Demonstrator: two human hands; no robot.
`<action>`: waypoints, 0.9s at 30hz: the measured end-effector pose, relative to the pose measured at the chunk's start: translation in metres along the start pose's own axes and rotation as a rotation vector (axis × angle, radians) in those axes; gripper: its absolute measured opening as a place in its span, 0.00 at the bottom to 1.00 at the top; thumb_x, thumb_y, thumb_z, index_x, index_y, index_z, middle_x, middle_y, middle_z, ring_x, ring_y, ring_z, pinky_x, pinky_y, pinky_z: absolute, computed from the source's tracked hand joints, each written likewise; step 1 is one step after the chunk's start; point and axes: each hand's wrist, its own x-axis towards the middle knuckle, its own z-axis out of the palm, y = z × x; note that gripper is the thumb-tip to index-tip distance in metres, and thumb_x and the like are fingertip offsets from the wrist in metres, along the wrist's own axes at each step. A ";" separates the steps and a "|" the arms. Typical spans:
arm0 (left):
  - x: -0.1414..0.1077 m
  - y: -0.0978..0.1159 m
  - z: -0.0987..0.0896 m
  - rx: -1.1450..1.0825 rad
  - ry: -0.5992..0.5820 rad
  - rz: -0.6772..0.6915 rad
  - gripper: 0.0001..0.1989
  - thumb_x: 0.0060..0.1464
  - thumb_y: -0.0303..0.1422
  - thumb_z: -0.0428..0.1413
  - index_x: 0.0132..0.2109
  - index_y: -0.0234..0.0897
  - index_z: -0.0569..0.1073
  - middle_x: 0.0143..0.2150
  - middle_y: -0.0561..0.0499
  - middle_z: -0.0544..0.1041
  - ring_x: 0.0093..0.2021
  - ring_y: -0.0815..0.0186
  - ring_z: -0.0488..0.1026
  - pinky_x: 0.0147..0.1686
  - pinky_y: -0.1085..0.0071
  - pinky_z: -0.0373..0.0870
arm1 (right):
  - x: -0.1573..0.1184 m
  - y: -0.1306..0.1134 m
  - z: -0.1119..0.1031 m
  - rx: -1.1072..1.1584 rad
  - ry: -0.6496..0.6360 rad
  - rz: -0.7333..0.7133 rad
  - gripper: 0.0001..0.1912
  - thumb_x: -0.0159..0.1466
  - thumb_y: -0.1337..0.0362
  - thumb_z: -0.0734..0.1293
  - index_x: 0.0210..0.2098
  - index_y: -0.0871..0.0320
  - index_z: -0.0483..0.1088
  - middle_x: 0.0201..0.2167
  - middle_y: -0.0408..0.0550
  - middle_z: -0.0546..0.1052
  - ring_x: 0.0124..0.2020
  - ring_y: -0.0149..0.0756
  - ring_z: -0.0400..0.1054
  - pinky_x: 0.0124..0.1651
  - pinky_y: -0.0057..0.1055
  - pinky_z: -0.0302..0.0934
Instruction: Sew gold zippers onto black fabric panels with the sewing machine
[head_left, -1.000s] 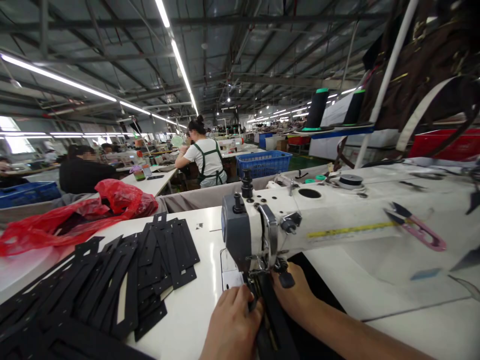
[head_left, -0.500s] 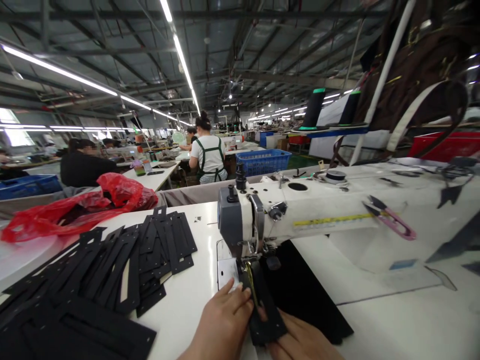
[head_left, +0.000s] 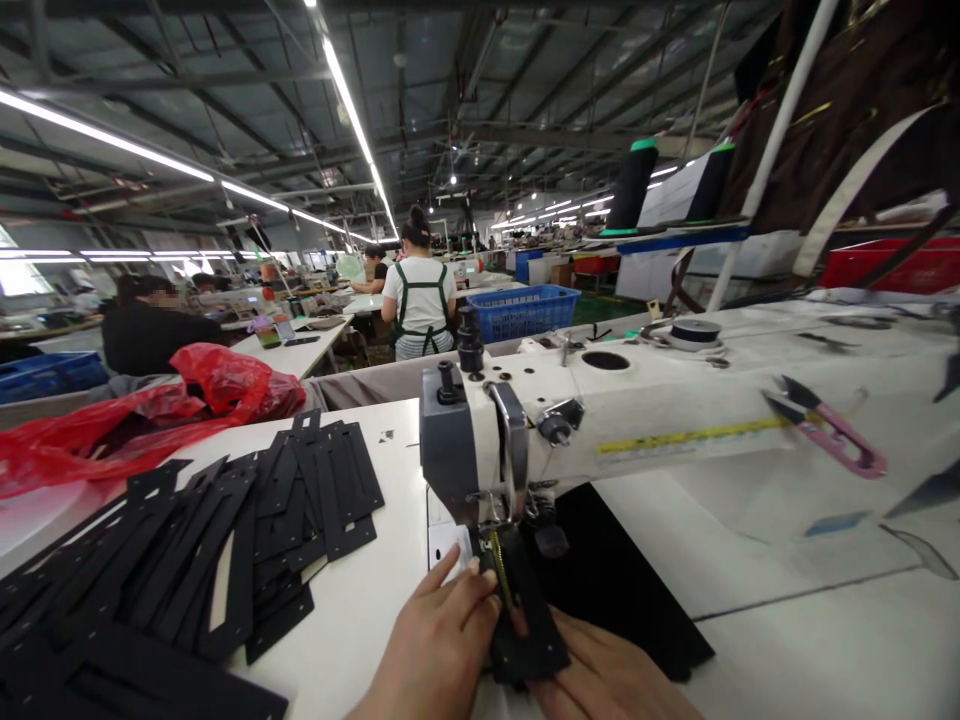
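Note:
Under the presser foot of a white sewing machine [head_left: 517,430] lies a black slotted panel [head_left: 534,650]. A gold-toothed zipper [head_left: 501,572] shows in its slot. My left hand [head_left: 442,635] is at the panel's left edge, fingers bent and pressed together on it close to the needle area. At the near right corner my right hand [head_left: 611,665] holds the panel, its fingers partly hidden. A larger black sheet [head_left: 615,580] lies flat on the machine bed to the right, partly beneath the panel.
Black slotted panels [head_left: 180,560] are heaped on the left of the table [head_left: 375,590]. A red plastic bag [head_left: 232,385] sits behind them. Pink-handled snips [head_left: 832,430] rest against the machine arm. Beyond are a blue basket [head_left: 517,312] and a person in a green apron [head_left: 420,290].
The view has shifted slightly, and the machine looks a little larger and closer. Both hands stay on the panel, with the zipper still near the presser foot.

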 end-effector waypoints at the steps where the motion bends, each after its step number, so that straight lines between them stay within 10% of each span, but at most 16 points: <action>1: 0.001 -0.002 0.000 -0.001 -0.003 -0.002 0.12 0.59 0.23 0.42 0.39 0.32 0.70 0.38 0.46 0.77 0.41 0.63 0.75 0.52 0.58 0.67 | 0.001 0.001 0.000 -0.002 -0.021 -0.010 0.17 0.65 0.74 0.53 0.37 0.64 0.73 0.32 0.52 0.78 0.37 0.34 0.72 0.45 0.26 0.67; 19: 0.005 -0.023 0.016 0.004 -0.053 -0.098 0.12 0.59 0.23 0.40 0.39 0.35 0.68 0.36 0.45 0.72 0.36 0.62 0.73 0.33 0.69 0.75 | 0.024 0.024 0.001 -0.014 -0.352 -0.033 0.09 0.61 0.74 0.58 0.33 0.65 0.71 0.32 0.51 0.75 0.32 0.38 0.67 0.44 0.33 0.66; 27: 0.004 -0.007 -0.006 0.111 -0.034 0.072 0.14 0.61 0.23 0.40 0.41 0.32 0.70 0.36 0.46 0.76 0.39 0.63 0.75 0.44 0.65 0.73 | 0.004 0.011 -0.004 -0.092 -0.161 -0.002 0.17 0.66 0.73 0.53 0.39 0.64 0.73 0.38 0.53 0.76 0.44 0.39 0.68 0.50 0.35 0.63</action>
